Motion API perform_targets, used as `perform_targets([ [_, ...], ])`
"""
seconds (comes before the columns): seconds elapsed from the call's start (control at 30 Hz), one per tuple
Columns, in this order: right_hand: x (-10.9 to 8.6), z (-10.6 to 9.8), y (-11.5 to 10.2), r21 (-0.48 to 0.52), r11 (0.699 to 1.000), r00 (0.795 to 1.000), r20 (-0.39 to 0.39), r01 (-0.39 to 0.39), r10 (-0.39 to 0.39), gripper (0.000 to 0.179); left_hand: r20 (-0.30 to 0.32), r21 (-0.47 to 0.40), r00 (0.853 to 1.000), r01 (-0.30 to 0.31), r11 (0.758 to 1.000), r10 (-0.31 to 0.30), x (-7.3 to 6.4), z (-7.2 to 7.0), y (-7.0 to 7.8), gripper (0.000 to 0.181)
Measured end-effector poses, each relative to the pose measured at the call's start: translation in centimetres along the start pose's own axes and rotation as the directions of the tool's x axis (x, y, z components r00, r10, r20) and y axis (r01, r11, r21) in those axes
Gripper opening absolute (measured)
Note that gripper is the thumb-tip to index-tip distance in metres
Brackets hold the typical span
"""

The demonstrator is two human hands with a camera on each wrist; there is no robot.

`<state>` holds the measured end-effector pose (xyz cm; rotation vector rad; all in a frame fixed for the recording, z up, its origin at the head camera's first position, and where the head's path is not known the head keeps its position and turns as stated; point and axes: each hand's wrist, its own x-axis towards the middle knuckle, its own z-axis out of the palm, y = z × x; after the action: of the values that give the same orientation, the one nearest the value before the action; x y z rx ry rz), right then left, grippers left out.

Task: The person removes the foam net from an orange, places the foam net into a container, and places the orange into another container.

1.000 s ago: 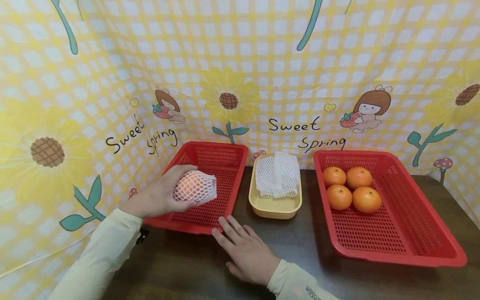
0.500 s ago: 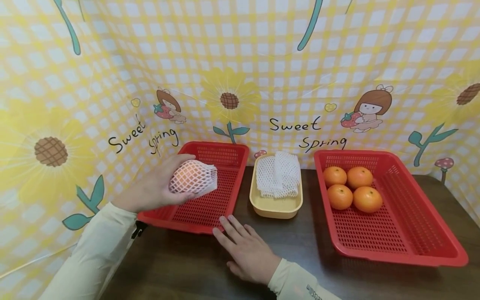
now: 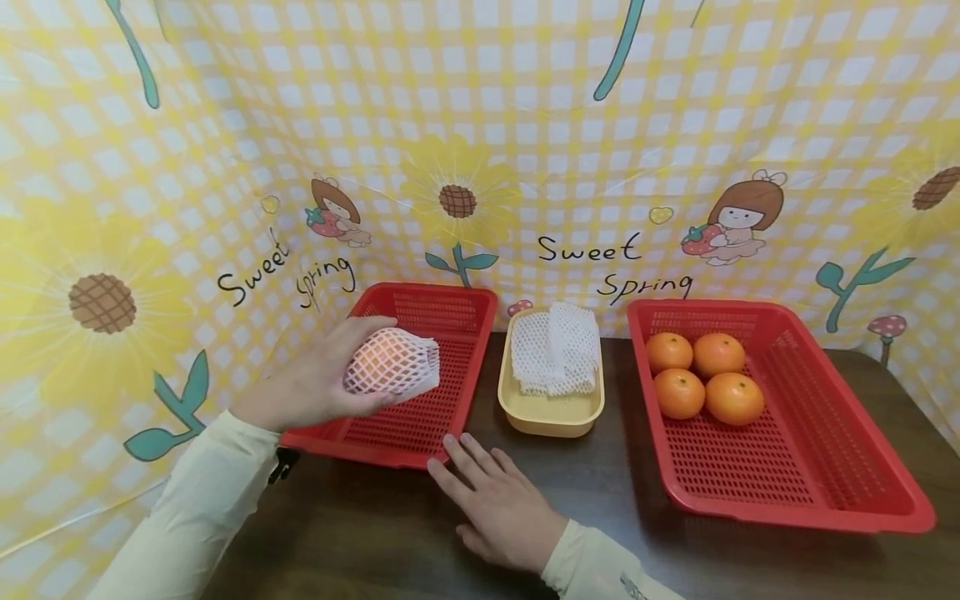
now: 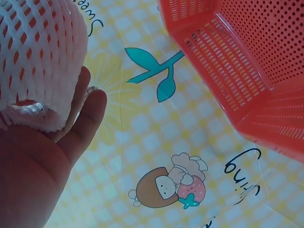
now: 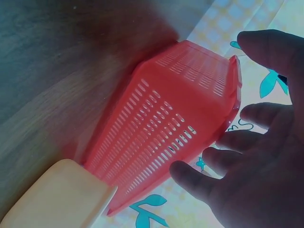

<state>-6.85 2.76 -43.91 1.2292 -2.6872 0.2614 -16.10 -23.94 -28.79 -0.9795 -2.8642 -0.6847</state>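
My left hand [image 3: 303,387] grips an orange in a white foam net sleeve [image 3: 390,364], above the left part of a red plastic basket [image 3: 427,421]. The loose end of the sleeve points right. Up close in the left wrist view, the foam net [image 4: 40,52] lies against the fingers, and orange skin shows through its mesh. My right hand [image 3: 510,512] is spread with nearly straight fingers, its fingertips at this basket's front right corner. Nothing is held in the right hand [image 5: 266,175], as the right wrist view shows.
Between the baskets stands a pale yellow tub [image 3: 551,423] with white foam net sleeves [image 3: 555,350] in it. On the right, a second red basket [image 3: 795,450] holds several bare oranges [image 3: 733,400] at its left side. A checked cloth [image 3: 525,108] hangs behind the dark table [image 3: 600,500].
My left hand, with the netted orange, rose slightly and moved left, then came a little back down and right. My right hand has barely moved.
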Motion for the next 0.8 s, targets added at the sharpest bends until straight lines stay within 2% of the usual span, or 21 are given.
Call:
perform_targets([
  [0.23, -1.6, -0.1, -0.1, 0.017, 1.0, 1.0, -0.009, 0.002, -0.002, 0.091, 0.035, -0.017, 0.999, 0.012, 1.0, -0.012, 0.4, 1.2, 0.4, 0.088],
  [0.37, -2.7, -0.5, 0.1, 0.011, 1.0, 0.999, -0.032, -0.005, 0.005, 0.093, 0.032, -0.019, 0.999, 0.001, 1.0, -0.001, 0.6, 1.9, 0.6, 0.088],
  [0.57, -4.8, -1.8, 1.1, -0.014, 0.999, 0.998, -0.058, -0.032, 0.031, 0.096, 0.039, -0.066, 0.998, -0.054, 0.996, 0.057, 0.9, 2.9, 0.8, 0.085],
  [0.8, -7.5, -3.2, 2.4, -0.005, 0.995, 0.994, -0.057, -0.096, 0.095, 0.095, 0.022, -0.047, 0.993, -0.115, 0.992, 0.116, 1.4, 4.5, 1.4, 0.086],
])
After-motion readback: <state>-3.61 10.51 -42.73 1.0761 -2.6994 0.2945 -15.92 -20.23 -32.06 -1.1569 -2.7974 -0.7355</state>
